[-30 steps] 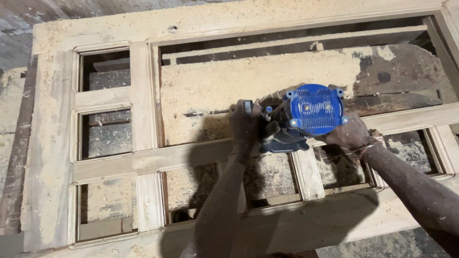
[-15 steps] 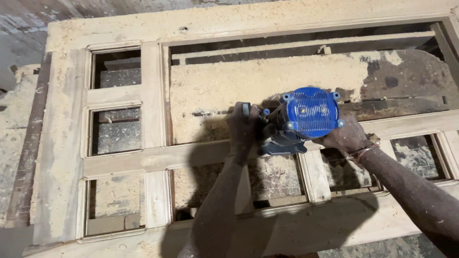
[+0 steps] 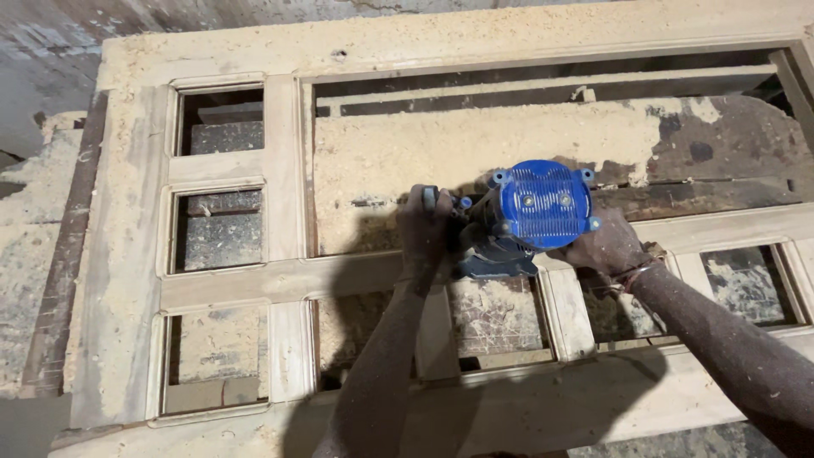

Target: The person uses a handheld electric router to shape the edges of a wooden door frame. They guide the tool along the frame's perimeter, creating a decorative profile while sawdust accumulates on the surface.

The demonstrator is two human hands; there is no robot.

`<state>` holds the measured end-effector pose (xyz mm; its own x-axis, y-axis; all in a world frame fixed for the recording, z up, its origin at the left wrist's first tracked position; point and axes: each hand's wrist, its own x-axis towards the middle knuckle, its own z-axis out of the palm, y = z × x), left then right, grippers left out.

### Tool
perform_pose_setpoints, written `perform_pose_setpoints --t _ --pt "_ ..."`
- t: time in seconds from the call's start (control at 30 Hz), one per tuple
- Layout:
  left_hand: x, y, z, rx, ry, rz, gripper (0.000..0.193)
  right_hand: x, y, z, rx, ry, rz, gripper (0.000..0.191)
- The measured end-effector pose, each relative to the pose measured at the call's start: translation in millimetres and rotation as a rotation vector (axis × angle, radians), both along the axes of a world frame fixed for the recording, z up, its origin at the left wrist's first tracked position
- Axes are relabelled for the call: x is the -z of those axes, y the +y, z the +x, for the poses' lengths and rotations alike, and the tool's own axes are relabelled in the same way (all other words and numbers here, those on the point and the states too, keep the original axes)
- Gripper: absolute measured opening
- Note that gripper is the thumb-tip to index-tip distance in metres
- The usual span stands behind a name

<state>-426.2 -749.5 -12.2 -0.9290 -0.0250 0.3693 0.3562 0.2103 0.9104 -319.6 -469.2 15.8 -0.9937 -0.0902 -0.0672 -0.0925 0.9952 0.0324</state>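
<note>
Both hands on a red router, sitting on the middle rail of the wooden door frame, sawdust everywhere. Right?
Not quite: the router is blue, not red, as the head view shows. The rest holds: left hand and right hand both grip it on the middle rail of the wooden door frame, with sawdust everywhere.

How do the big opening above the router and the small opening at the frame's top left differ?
The big opening is wide and mostly filled with pale sawdust; the small top-left opening is squarish and shows dark surface with little dust. The blue router sits at the big opening's lower edge; nothing is near the small one. Both are bordered by the wooden frame.
</note>
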Motion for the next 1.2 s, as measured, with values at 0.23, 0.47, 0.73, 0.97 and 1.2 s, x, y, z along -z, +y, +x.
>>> perform_pose_setpoints --t 0.23,0.47,0.73,0.97,1.2 --pt "1.2 -12.6 -1.3 0.008 -0.086 0.047 0.022 -0.1 -13.2 -8.2 -0.018 -0.031 0.039 0.030" --pt "-0.3 -27.4 -4.3 -0.025 -0.017 -0.022 0.023 -7.3 -32.4 -14.8 0.033 -0.159 0.060 0.035" --pt "-9.7 -46.1 -2.1 0.015 -0.078 0.047 0.026 -12.6 -48.7 -15.8 0.027 -0.096 0.010 0.036" --pt "-13.0 -57.3 -5.5 -0.001 -0.037 0.070 0.024 -1.0 -54.3 -22.8 0.046 -0.121 0.010 0.038" --pt "-8.4 -66.8 -9.4 -0.030 -0.072 0.078 0.023 5.3 -62.8 -24.7 0.030 -0.136 0.052 0.045"
